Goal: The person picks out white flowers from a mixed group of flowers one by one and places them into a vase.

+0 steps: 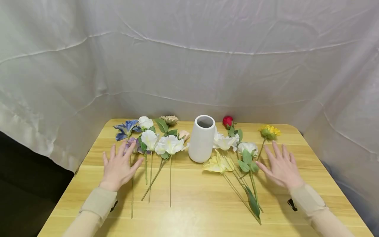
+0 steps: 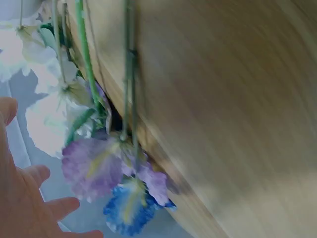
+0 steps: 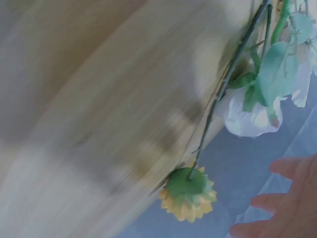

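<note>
My left hand (image 1: 118,169) hovers over the table's left side with fingers spread, holding nothing. Nearest to it are a purple flower (image 2: 94,166) and a blue flower (image 2: 130,208), their stems toward me. On the other side my right hand (image 1: 282,168), also spread and bare, is close to a white rose (image 1: 248,148) and a yellow sunflower (image 1: 269,132). Between the two groups a white vase (image 1: 202,140) stands upright; its mouth looks dark, with no stems in it. White flowers (image 1: 170,144) lie left of the vase, and a yellow lily-like flower (image 1: 218,163) lies right of it.
A red rose (image 1: 227,121) lies at the back, right of the vase. Behind the vase's left are a beige flower (image 1: 169,119) and another white bloom (image 1: 145,122). The wooden table (image 1: 195,204) ends at a pale grey curtain (image 1: 207,75).
</note>
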A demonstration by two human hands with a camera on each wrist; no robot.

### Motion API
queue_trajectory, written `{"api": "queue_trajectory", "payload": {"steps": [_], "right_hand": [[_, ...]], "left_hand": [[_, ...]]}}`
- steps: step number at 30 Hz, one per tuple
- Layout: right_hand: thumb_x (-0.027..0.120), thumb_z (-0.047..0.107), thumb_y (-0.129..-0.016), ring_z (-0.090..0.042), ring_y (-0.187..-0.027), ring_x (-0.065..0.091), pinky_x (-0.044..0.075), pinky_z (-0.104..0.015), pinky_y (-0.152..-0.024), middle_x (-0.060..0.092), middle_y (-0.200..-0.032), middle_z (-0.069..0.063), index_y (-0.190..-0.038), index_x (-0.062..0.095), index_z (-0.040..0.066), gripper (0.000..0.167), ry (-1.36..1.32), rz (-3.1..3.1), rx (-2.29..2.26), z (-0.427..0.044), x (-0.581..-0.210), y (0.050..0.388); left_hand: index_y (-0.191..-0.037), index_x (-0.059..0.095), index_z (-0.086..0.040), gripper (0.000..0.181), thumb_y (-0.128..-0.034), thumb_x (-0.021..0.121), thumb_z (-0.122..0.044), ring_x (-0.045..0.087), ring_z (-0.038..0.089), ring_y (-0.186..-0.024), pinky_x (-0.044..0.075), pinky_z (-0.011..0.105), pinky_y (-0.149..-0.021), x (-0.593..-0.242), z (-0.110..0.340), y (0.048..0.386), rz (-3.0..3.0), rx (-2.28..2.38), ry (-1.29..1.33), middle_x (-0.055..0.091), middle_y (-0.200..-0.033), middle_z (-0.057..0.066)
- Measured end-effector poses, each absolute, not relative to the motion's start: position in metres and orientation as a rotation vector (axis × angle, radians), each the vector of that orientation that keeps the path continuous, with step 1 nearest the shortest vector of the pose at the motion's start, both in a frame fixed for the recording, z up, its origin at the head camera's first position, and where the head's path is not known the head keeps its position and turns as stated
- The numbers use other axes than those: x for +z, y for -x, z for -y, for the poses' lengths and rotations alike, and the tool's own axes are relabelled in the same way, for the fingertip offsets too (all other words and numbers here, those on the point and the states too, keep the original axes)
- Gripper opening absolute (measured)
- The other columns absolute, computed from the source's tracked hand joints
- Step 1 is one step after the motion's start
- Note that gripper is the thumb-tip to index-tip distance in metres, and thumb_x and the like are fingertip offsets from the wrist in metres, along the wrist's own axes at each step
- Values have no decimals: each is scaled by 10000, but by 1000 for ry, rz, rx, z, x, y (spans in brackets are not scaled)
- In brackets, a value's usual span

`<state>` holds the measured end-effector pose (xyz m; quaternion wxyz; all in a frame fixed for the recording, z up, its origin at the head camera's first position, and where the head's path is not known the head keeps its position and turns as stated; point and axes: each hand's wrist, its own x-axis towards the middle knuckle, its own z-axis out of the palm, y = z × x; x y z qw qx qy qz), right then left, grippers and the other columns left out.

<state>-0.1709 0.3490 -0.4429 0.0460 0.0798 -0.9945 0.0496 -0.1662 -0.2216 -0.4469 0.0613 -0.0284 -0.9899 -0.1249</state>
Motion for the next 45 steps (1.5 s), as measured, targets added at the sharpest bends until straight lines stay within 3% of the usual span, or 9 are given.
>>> {"api": "queue_trajectory", "payload": {"steps": [6,11,20,22,26,29,33,38,45], "right_hand": [[469,625,-981,-636,-1468,110,109,-820,-1129,99,-1658,-298,-1606,227,111,845,-305,3007,159,-332,-434,180],[487,576,-994,-611,-1487,99,153,-792,-1151,103,-1661,-297,-1599,249,91,811,-357,2980,256,-309,-423,187],[486,468,-1030,-491,-1510,241,230,-756,-1159,220,-1657,-242,-1606,241,134,709,-480,2841,751,-248,-412,206],[485,447,-1037,-449,-1520,257,236,-736,-1174,234,-1669,-188,-1610,235,172,683,-502,2796,893,-236,-410,209],[482,428,-1046,-388,-1525,284,269,-686,-1194,247,-1681,-98,-1613,216,255,650,-518,2713,1158,-215,-406,214],[512,374,-1044,-376,-1514,307,301,-621,-1212,279,-1665,-113,-1605,242,228,639,-537,2630,1306,-200,-404,218],[554,273,-1033,-378,-1510,319,304,-565,-1236,326,-1626,-175,-1588,267,158,636,-551,2504,1493,-183,-405,223],[582,227,-1022,-359,-1492,367,308,-540,-1243,390,-1573,-184,-1577,264,151,644,-533,2408,1657,-167,-408,226],[676,184,-964,-387,-1439,430,340,-558,-1220,434,-1525,-183,-1561,281,137,718,-543,2372,1684,-156,-418,224]], "left_hand": [[-1609,248,-221,781,-988,390,-673,157,579,-1493,54,827,-1139,-439,205,170,3034,-412,123,205,-1667,217],[-1596,293,-208,759,-990,425,-646,187,543,-1504,104,788,-1172,-429,184,173,2997,-443,183,237,-1662,204],[-1489,478,-111,559,-1028,527,-423,479,433,-1378,370,640,-1157,-412,142,175,2859,-629,362,483,-1511,227],[-1435,532,-89,507,-1029,533,-393,557,408,-1296,446,598,-1109,-409,133,174,2860,-680,374,538,-1455,208],[-1296,619,-79,384,-1014,569,-334,689,316,-911,588,495,-851,-407,119,175,2878,-741,391,632,-1320,172],[-1208,655,-90,306,-1000,595,-308,671,253,-759,587,428,-731,-408,111,176,2906,-719,407,687,-1229,140],[-1148,677,-105,261,-993,614,-306,652,199,-730,562,359,-666,-412,105,175,2972,-691,417,732,-1082,90],[-1051,686,-95,191,-989,619,-262,531,132,-605,458,282,-543,-419,102,174,3034,-725,432,653,-790,11],[-1003,707,-102,157,-977,624,-234,532,99,-571,468,260,-553,-429,98,170,3068,-693,469,667,-744,-15]]}}
